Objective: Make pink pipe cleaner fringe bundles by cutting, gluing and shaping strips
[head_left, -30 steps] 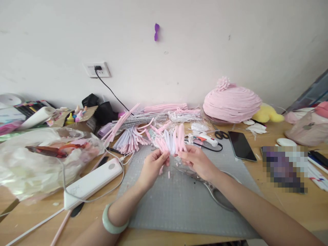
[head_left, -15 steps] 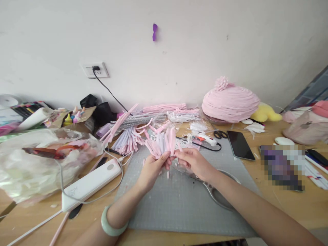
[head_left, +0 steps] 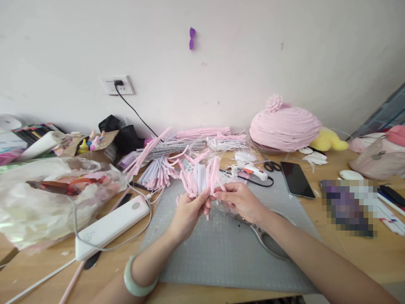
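A fan of bent pink and pale lilac pipe cleaners [head_left: 200,177] stands up between my hands over the grey cutting mat [head_left: 202,257]. My left hand [head_left: 191,209], with a pale green bangle on its wrist, pinches the base of the fan between thumb and fingers. At the fan's right end my right hand [head_left: 238,200] is closed on a pink pipe cleaner, its fingertips close to the left ones. Just behind lies a bundle of cut pink and lilac pipe cleaners [head_left: 160,173]. The lower ends of the held strands are partly hidden by my fingers.
A pan-like metal tool [head_left: 274,240] lies under my right forearm. Left are a white power strip [head_left: 112,228] with cables and a plastic bag [head_left: 57,211]. A glue gun [head_left: 255,172], black-handled scissors [head_left: 272,166], a phone [head_left: 297,179] and a pink wrapped dome [head_left: 284,126] are to the right.
The pink loops at the right of the fan have spread apart a little and lean right. Both hands stay nearly in place, still gripping the strands.
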A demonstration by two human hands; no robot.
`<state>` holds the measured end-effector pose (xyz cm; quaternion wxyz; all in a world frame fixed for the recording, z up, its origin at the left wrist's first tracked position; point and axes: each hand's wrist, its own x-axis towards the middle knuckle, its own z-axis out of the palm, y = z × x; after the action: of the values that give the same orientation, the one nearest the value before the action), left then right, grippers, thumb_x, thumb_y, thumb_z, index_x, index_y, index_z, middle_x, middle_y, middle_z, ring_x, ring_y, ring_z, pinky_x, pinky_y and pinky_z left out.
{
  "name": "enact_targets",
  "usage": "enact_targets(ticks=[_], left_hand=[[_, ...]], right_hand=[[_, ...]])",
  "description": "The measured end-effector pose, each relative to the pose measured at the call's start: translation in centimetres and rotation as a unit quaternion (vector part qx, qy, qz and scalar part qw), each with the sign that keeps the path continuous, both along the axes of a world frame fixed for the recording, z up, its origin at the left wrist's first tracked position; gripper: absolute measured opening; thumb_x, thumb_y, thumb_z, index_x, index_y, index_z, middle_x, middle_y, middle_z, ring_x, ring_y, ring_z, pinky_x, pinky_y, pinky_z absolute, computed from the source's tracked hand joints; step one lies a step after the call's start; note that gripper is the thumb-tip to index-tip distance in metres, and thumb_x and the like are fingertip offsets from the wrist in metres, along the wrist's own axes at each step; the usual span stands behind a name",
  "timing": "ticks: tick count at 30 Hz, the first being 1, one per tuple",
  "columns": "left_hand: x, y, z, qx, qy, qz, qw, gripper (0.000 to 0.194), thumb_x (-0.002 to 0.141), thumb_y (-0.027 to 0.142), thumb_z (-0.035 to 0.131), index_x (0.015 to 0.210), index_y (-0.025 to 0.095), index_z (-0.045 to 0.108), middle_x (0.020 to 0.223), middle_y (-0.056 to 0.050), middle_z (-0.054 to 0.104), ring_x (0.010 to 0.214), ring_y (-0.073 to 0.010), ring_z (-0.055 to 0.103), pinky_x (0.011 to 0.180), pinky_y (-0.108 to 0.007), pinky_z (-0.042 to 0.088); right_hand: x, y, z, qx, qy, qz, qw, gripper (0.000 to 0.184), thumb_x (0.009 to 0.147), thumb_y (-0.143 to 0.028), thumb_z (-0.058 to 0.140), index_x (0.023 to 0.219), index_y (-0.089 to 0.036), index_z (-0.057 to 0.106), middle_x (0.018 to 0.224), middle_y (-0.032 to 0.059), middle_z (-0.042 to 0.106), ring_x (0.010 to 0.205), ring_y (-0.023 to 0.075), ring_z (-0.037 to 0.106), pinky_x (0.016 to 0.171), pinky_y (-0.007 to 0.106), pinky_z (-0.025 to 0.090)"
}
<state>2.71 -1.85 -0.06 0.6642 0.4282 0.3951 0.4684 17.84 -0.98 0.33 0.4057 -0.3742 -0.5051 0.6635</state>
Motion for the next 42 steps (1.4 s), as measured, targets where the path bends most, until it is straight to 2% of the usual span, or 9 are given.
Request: enact_targets(ticks=[9, 15, 19, 22, 25, 28, 30, 35, 42], left_hand=[[0.2, -0.3, -0.3, 0.064, 0.149, 0.051, 0.985, 0.034, 0.070, 0.042, 0.060, 0.049, 0.016, 0.057, 0.042, 0.002, 0.052, 0.043, -0.0090, 0.045, 0.047, -0.021, 0.034], [-0.4, 0.2, -0.2, 0.093, 0.160, -0.018, 0.983, 0.045, 0.078, 0.051, 0.046, 0.064, 0.013, 0.064, 0.050, -0.003, 0.059, 0.049, -0.0115, 0.050, 0.048, -0.022, 0.035], [-0.9, 0.7, 0.1, 0.097, 0.164, -0.016, 0.982, 0.046, 0.078, 0.051, 0.046, 0.062, 0.012, 0.065, 0.047, -0.003, 0.057, 0.046, -0.0108, 0.048, 0.047, -0.022, 0.033], [-0.8, 1.0, 0.0, 0.070, 0.160, -0.006, 0.985, 0.046, 0.077, 0.052, 0.047, 0.063, 0.012, 0.066, 0.044, -0.001, 0.054, 0.042, -0.0089, 0.043, 0.042, -0.021, 0.028], [-0.7, 1.2, -0.2, 0.033, 0.129, -0.008, 0.991, 0.045, 0.075, 0.052, 0.050, 0.065, 0.011, 0.067, 0.047, -0.002, 0.054, 0.043, -0.0085, 0.042, 0.040, -0.020, 0.024], [-0.7, 1.3, -0.5, 0.006, 0.091, -0.012, 0.996, 0.043, 0.072, 0.051, 0.055, 0.066, 0.010, 0.067, 0.050, -0.002, 0.054, 0.045, -0.0080, 0.043, 0.039, -0.020, 0.023], [-0.8, 1.3, -0.6, -0.003, 0.084, -0.019, 0.996, 0.043, 0.072, 0.051, 0.056, 0.067, 0.010, 0.067, 0.050, -0.002, 0.054, 0.043, -0.0072, 0.041, 0.039, -0.020, 0.023], [-0.8, 1.1, -0.3, 0.010, 0.093, -0.049, 0.994, 0.047, 0.073, 0.055, 0.052, 0.065, 0.010, 0.065, 0.052, -0.004, 0.057, 0.047, -0.0090, 0.046, 0.041, -0.020, 0.027], [-0.6, 1.0, -0.8, 0.031, 0.066, -0.096, 0.993, 0.049, 0.076, 0.057, 0.046, 0.069, 0.011, 0.061, 0.066, -0.006, 0.063, 0.052, -0.0115, 0.052, 0.052, -0.024, 0.039]], right_hand=[[-0.1, -0.2, -0.3, 0.068, -0.072, -0.009, 0.995, 0.023, 0.073, -0.037, 0.059, 0.068, -0.014, 0.059, 0.060, -0.0021, 0.052, 0.052, 0.0074, 0.035, 0.050, 0.023, 0.024], [0.5, 0.5, -0.5, 0.084, -0.135, -0.089, 0.983, 0.024, 0.070, -0.036, 0.061, 0.061, -0.015, 0.054, 0.054, -0.0055, 0.040, 0.050, 0.0072, 0.033, 0.049, 0.023, 0.025], [0.8, 0.7, -0.2, 0.088, -0.140, -0.085, 0.983, 0.025, 0.071, -0.040, 0.061, 0.067, -0.015, 0.057, 0.055, -0.0051, 0.039, 0.050, 0.0075, 0.033, 0.048, 0.023, 0.025], [1.0, 0.6, 0.1, 0.130, -0.157, -0.097, 0.974, 0.035, 0.080, -0.049, 0.048, 0.073, -0.016, 0.059, 0.051, -0.0057, 0.033, 0.047, 0.0081, 0.031, 0.047, 0.023, 0.024], [1.1, 0.6, 0.2, 0.213, -0.204, -0.133, 0.946, 0.043, 0.086, -0.050, 0.035, 0.079, -0.017, 0.061, 0.057, -0.0010, 0.046, 0.056, 0.0124, 0.045, 0.055, 0.026, 0.035], [1.2, 0.6, 0.2, 0.287, -0.249, -0.131, 0.916, 0.033, 0.086, -0.044, 0.042, 0.083, -0.018, 0.063, 0.081, 0.0052, 0.061, 0.081, 0.0174, 0.056, 0.073, 0.029, 0.040], [1.1, 0.5, 0.1, 0.309, -0.281, -0.104, 0.903, 0.028, 0.086, -0.039, 0.045, 0.079, -0.018, 0.063, 0.082, 0.0052, 0.063, 0.082, 0.0171, 0.056, 0.074, 0.028, 0.040], [0.9, 0.4, 0.0, 0.292, -0.365, -0.049, 0.883, 0.035, 0.088, -0.032, 0.041, 0.062, -0.016, 0.057, 0.063, 0.0016, 0.055, 0.060, 0.0123, 0.049, 0.058, 0.024, 0.036], [1.0, 0.7, 0.0, 0.216, -0.345, -0.025, 0.913, 0.029, 0.082, -0.036, 0.048, 0.064, -0.015, 0.059, 0.062, 0.0005, 0.056, 0.059, 0.0119, 0.048, 0.055, 0.023, 0.034]])
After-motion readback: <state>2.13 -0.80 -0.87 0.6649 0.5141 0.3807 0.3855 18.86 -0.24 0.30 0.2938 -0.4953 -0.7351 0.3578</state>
